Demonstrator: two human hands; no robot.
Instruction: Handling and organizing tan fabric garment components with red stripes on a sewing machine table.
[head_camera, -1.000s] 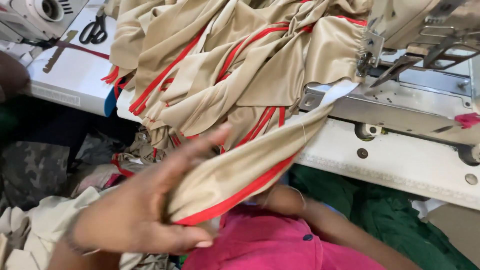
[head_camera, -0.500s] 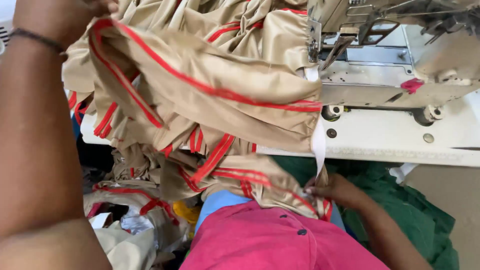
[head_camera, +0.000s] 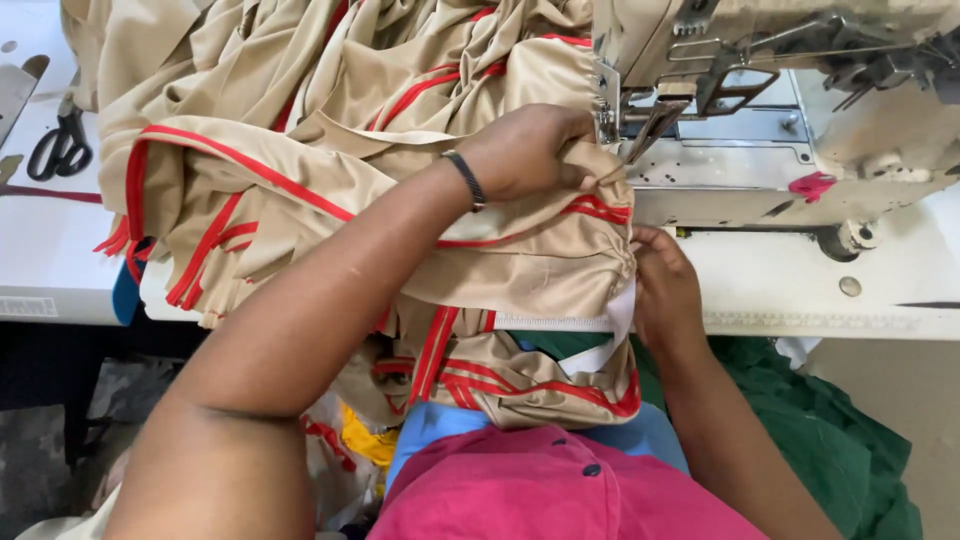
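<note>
Two hands on tan cloth (head_camera: 300, 190) with red stripes, heaped on the white desk (head_camera: 60, 260). Left hand (head_camera: 530, 150) clenched on a bunched fold beside the sewing machine (head_camera: 760, 90). Right hand (head_camera: 665, 290) pinching the gathered edge at 5 o'clock from it. Scissors (head_camera: 62, 148) at 9 o'clock.

I'm looking down at a garment sewing workstation, the kind found in a tailoring shop or clothing factory. An industrial sewing machine (head_camera: 760, 90) fills the upper right of the frame, mounted on a white work table (head_camera: 820, 290). A big heap of tan fabric with red piping (head_camera: 300, 150) spreads over the upper left and centre. Black scissors (head_camera: 62, 145) lie at the far left edge, and more cloth scraps (head_camera: 340, 450) pile up below the table, lower left.
</note>
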